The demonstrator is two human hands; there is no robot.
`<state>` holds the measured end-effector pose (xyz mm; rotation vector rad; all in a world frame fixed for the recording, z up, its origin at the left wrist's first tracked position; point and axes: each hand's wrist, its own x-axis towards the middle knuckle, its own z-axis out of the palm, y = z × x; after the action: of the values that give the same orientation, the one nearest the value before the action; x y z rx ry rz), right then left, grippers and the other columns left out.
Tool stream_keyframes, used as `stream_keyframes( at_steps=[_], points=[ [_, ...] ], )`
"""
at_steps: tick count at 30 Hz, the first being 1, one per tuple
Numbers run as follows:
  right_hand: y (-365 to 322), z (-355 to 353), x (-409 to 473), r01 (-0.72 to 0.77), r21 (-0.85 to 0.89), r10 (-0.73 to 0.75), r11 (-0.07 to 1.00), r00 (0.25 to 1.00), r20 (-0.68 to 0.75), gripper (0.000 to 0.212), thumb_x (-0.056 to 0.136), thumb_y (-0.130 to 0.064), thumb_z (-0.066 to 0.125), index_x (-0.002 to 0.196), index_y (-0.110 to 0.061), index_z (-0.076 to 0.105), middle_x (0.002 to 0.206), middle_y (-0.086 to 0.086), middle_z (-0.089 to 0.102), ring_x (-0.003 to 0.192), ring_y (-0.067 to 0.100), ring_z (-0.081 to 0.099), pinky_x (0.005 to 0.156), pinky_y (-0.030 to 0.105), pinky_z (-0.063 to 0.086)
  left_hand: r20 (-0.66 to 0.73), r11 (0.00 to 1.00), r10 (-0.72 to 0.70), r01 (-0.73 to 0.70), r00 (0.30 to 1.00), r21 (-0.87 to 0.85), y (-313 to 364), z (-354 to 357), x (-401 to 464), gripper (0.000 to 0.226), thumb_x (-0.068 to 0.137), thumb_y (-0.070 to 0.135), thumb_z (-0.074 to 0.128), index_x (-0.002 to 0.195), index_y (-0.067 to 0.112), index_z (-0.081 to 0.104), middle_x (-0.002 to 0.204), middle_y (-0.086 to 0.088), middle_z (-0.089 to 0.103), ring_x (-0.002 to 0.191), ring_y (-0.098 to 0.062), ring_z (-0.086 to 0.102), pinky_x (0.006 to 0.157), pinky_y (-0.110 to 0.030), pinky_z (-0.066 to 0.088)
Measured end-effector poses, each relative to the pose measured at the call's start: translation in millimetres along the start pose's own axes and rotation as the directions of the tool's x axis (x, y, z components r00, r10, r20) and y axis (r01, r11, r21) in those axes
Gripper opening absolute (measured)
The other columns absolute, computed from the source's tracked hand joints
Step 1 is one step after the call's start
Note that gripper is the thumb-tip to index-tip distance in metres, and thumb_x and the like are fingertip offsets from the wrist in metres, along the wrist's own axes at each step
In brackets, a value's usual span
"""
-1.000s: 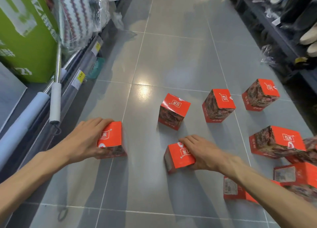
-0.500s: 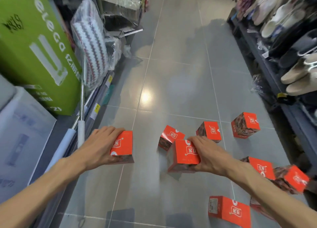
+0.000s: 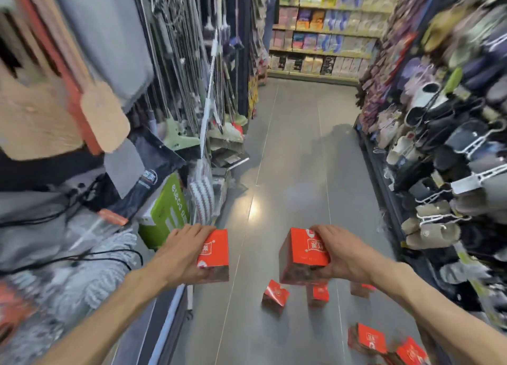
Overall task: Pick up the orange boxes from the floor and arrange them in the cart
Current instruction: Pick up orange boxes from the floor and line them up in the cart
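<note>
Step in hand: you are carrying two orange boxes away from the floor (image 3: 290,150); by my reading the pick-up is done and the trip to the cart is what remains.
Left hand: your left hand (image 3: 181,255) grips the left box (image 3: 215,251) from its outer side, fingers curled over the top edge.
Right hand: your right hand (image 3: 343,255) grips the right box (image 3: 304,255), fingers wrapped round its far side and thumb near the bottom.
Boxes held: both are up in the air at the same height, apart from each other, orange faces toward you.
Boxes left: several more lie on the floor below, one tilted (image 3: 275,296), one upright (image 3: 318,296) under the right box, two more (image 3: 369,338) near your right forearm.
Cart: not in view, so I cannot tell where it stands.
Surroundings: mops and brooms (image 3: 216,96) hang on your left, slippers (image 3: 428,134) on the right; the edges are blurred.
Next move: likely you must find the cart, bring both boxes over it and set them down side by side, squared up, then return for the rest.
</note>
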<state>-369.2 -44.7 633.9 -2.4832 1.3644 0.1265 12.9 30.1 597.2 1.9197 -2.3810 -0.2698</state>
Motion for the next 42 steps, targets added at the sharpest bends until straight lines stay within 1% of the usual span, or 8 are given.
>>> stream_keyframes(
  at_steps=[9,14,17,20,27,32,38,42],
  points=[
    [-75,-240,-45,0.114,0.015,-0.113,0.993,0.992,-0.057,0.096,0.063,-0.062,0.078,0.139,-0.020,0.037,0.128,-0.001,0.052,0.116,0.020,0.050,0.091,0.027,0.039,-0.083,0.990,-0.124,0.129,0.989,0.059,53,-234,-74,0.106,0.064,0.087,0.051,0.147,0.025,0.029,0.132,0.001,0.048,0.122,-0.023,0.045,0.099,-0.043,0.034],
    [-106,-281,-37,0.282,-0.080,-0.288,0.956,0.954,-0.086,0.083,0.066,-0.061,0.078,0.130,-0.022,0.042,0.121,0.000,0.055,0.108,0.022,0.052,0.091,0.034,0.045,-0.167,0.948,-0.293,0.308,0.941,0.074,71,-272,-126,0.105,0.063,0.086,0.051,0.147,0.027,0.029,0.130,0.000,0.051,0.117,-0.024,0.048,0.093,-0.044,0.036],
    [-134,-289,-32,0.408,-0.139,-0.419,0.902,0.906,-0.064,0.080,0.063,-0.062,0.079,0.123,-0.024,0.042,0.115,-0.001,0.055,0.096,0.017,0.051,0.078,0.030,0.041,-0.180,0.894,-0.424,0.442,0.887,0.069,85,-282,-171,0.106,0.062,0.079,0.059,0.148,0.027,0.027,0.132,0.001,0.049,0.119,-0.025,0.046,0.094,-0.044,0.035],
    [-175,-292,-30,0.539,-0.162,-0.549,0.826,0.835,-0.020,0.097,0.062,-0.065,0.080,0.138,-0.022,0.038,0.125,-0.002,0.054,0.106,0.017,0.051,0.085,0.028,0.042,-0.226,0.818,-0.553,0.575,0.802,0.039,105,-287,-229,0.107,0.060,0.074,0.067,0.147,0.026,0.027,0.131,0.003,0.046,0.118,-0.022,0.044,0.097,-0.043,0.036],
    [-312,-261,-61,0.813,-0.146,-0.808,0.563,0.579,0.107,0.104,0.061,-0.068,0.080,0.142,-0.022,0.034,0.131,-0.001,0.051,0.115,0.019,0.050,0.095,0.032,0.044,-0.250,0.595,-0.779,0.804,0.576,-0.002,161,-281,-398,0.109,0.060,0.077,0.068,0.147,0.026,0.026,0.133,0.003,0.045,0.122,-0.022,0.043,0.100,-0.044,0.036],
    [-421,-226,-130,0.949,-0.114,-0.934,0.295,0.311,0.175,0.101,0.058,-0.068,0.081,0.138,-0.023,0.039,0.128,-0.002,0.052,0.115,0.019,0.051,0.097,0.032,0.043,-0.254,0.342,-0.912,0.939,0.322,-0.036,235,-275,-533,0.109,0.064,0.073,0.072,0.148,0.023,0.025,0.135,-0.002,0.045,0.124,-0.027,0.044,0.099,-0.046,0.037],
    [-533,-172,-262,1.000,0.012,-0.974,-0.014,-0.016,0.227,0.085,0.056,-0.058,0.086,0.126,-0.026,0.050,0.113,-0.006,0.059,0.105,0.017,0.057,0.090,0.033,0.046,-0.259,0.040,-0.965,0.999,0.034,-0.018,355,-261,-686,0.108,0.064,0.069,0.075,0.148,0.021,0.027,0.138,-0.005,0.046,0.125,-0.031,0.045,0.100,-0.049,0.037],
    [-597,-135,-364,0.981,0.073,-0.945,-0.179,-0.192,0.267,0.084,0.058,-0.060,0.085,0.125,-0.035,0.039,0.108,-0.012,0.050,0.103,0.015,0.054,0.080,0.028,0.043,-0.265,-0.133,-0.955,0.991,-0.137,-0.032,441,-244,-777,0.107,0.063,0.069,0.076,0.146,0.019,0.031,0.133,-0.006,0.049,0.121,-0.032,0.048,0.097,-0.049,0.040]
  ],
)
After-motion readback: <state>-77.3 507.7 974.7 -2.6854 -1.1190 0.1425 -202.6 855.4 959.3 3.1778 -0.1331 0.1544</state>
